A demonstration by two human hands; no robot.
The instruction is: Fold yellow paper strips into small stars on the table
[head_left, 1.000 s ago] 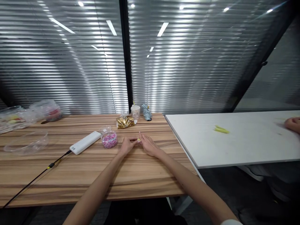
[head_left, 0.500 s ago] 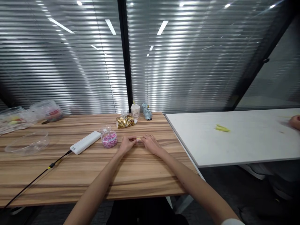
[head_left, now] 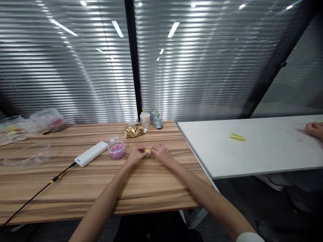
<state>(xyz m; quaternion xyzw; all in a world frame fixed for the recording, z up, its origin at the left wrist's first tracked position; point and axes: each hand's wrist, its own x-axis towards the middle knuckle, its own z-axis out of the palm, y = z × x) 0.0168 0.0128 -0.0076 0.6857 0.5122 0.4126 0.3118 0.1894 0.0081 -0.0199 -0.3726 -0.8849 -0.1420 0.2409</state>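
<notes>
Between my hands is a small yellow piece [head_left: 147, 151] with a pale bit at its right end, too small to name. The fingers of my left hand [head_left: 136, 155] pinch it from the left, just above the wooden table. My right hand [head_left: 162, 154] is close on the other side, fingers bent and fingertips together by the pale end; what they grip is hidden. Left of my left hand stands a round clear tub [head_left: 117, 150] of small pink and purple loops, with a clear lid [head_left: 112, 138] behind it.
A white power bank [head_left: 91, 153] with a black cable [head_left: 40, 191] lies to the left. Beyond my hands are a gold packet [head_left: 134, 131], a paper cup [head_left: 145, 120] and a blue crumpled wrapper [head_left: 157, 120]. On the white table [head_left: 264, 151] lie yellow strips [head_left: 237, 136]; another person's hand [head_left: 315, 129] is beyond.
More yellow shows between my fingertips, and my right fingertips sit slightly apart from it. The other person's hand has moved further into view.
</notes>
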